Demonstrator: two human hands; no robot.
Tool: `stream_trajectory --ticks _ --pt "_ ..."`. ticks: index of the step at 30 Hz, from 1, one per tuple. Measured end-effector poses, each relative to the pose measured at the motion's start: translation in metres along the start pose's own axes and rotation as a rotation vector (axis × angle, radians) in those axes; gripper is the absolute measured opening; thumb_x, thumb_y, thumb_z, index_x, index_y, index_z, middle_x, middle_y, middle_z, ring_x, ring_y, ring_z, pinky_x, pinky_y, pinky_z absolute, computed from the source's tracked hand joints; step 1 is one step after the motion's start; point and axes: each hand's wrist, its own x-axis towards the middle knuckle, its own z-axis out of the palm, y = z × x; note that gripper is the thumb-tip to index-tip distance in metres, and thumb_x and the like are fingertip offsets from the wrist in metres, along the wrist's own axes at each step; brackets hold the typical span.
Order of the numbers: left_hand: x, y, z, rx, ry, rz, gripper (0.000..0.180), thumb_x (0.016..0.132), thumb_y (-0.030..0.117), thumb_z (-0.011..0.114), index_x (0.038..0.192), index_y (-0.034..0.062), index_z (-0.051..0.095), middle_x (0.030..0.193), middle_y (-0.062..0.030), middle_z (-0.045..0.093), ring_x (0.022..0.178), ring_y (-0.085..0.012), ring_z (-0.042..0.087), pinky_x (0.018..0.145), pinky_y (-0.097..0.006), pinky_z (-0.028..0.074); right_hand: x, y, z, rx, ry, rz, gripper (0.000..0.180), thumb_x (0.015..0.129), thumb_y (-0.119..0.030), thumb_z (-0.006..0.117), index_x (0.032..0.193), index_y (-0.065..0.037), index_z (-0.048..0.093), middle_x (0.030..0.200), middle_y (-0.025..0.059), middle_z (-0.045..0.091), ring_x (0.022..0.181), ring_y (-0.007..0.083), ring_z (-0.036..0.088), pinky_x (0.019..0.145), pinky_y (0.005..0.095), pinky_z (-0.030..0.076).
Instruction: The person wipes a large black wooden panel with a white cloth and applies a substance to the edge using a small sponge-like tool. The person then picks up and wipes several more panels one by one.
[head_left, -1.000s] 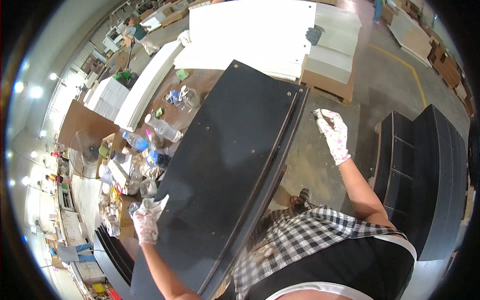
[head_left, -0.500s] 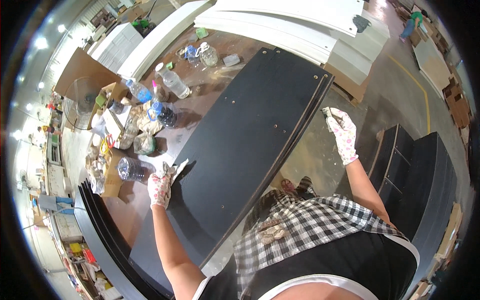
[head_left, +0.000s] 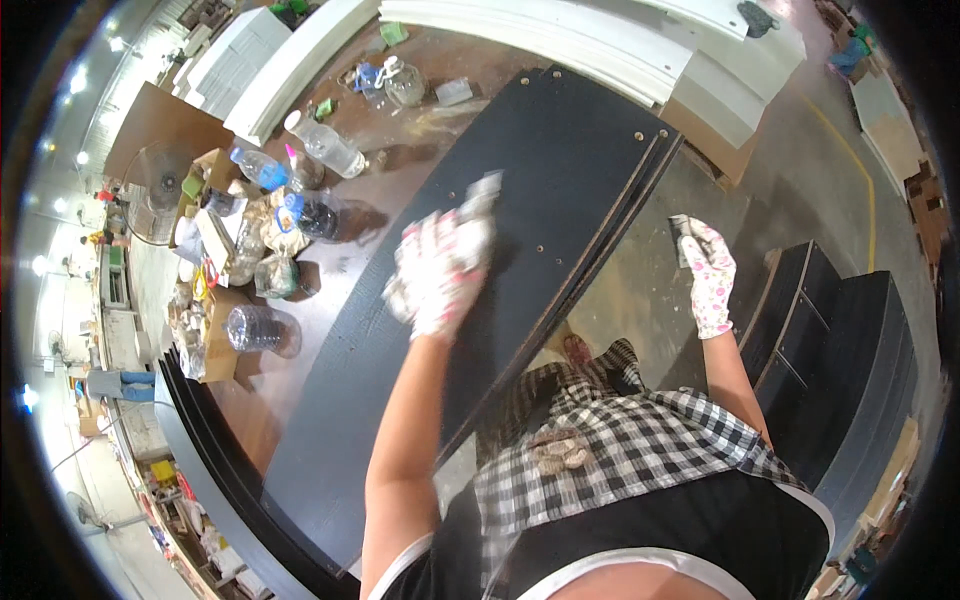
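Observation:
My left hand (head_left: 437, 275), in a white glove with pink print, is closed on a crumpled white rag (head_left: 482, 200) over the upper face of a black board (head_left: 560, 140). The hand is smeared by motion, and I cannot tell how firmly the rag touches the board. This board lies on top of another one and has small holes in its face. Off the board's right edge, my right hand (head_left: 710, 280) wears a similar glove. Its fingers pinch a small, flat, dark piece (head_left: 679, 238), whose kind I cannot make out.
Left of the board, the brown tabletop (head_left: 400, 150) bears several bottles, among them a clear one (head_left: 328, 148), and a cluttered cardboard box (head_left: 225, 325). White panels (head_left: 540, 40) lie at the far side. More black boards (head_left: 845, 340) are stacked on my right.
My left hand has swept with the rag from the board's left edge to the right and away from me. The right hand has shifted slightly right, still pinching the dark piece.

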Motion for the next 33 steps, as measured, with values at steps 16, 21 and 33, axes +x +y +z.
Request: stream_trajectory --ticks 16,21,33 --pt "0.172 0.031 0.073 0.137 0.07 0.061 0.035 0.089 0.023 0.064 0.122 0.0117 0.064 0.125 -0.0138 0.063 0.121 -0.0355 0.056 0.106 -0.046 0.042 0.022 0.047 -0.073 0.061 0.182 0.049 0.027 0.093 0.003 0.067 0.12 -0.002 0.069 0.111 0.003 0.071 0.086 0.0053 0.061 0.072 0.0211 0.049" --pt "0.269 0.117 0.121 -0.031 0.048 0.152 0.028 0.088 0.027 0.06 0.111 0.0138 0.067 0.114 -0.0106 0.066 0.111 -0.0328 0.059 0.098 -0.046 0.045 0.007 0.064 -0.12 0.02 0.266 0.052 0.028 0.093 0.004 0.066 0.121 0.0 0.067 0.12 0.0081 0.068 0.105 0.0144 0.065 0.092 0.0279 0.053" --pt "0.185 0.041 0.102 0.039 -0.006 0.075 0.053 0.095 0.037 0.056 0.143 0.0143 0.053 0.147 -0.0154 0.052 0.139 -0.04 0.043 0.116 -0.052 0.032 0.092 0.033 -0.012 0.095 -0.062 -0.031 0.031 0.095 0.002 0.063 0.127 -0.002 0.064 0.122 0.0065 0.067 0.102 0.0105 0.062 0.086 0.0248 0.051"
